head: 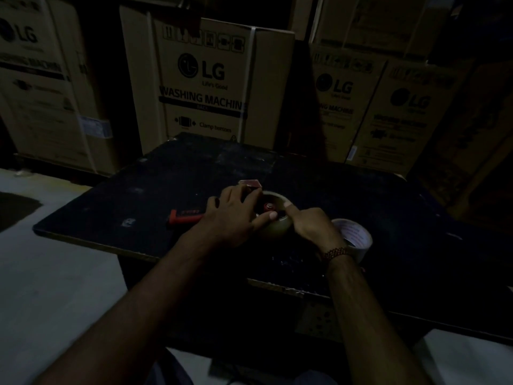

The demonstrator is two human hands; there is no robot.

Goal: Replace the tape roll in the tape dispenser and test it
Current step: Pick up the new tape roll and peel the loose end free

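A red tape dispenser (185, 215) lies flat on the dark table (144, 190), its handle pointing left and its red hub (268, 207) showing. A brownish tape roll (277, 227) sits around that hub. My left hand (236, 215) grips the roll from the left, thumb on its near rim. My right hand (308, 223) holds the roll's right side, forefinger on its top edge. A second roll with a white printed core (356, 234) lies on the table just right of my right wrist, partly hidden by it.
Large cardboard washing-machine boxes (205, 84) stand close behind the table, with more to the left and right. The table's near edge (277, 284) is chipped. Pale floor (55, 273) lies to the left. The scene is very dim.
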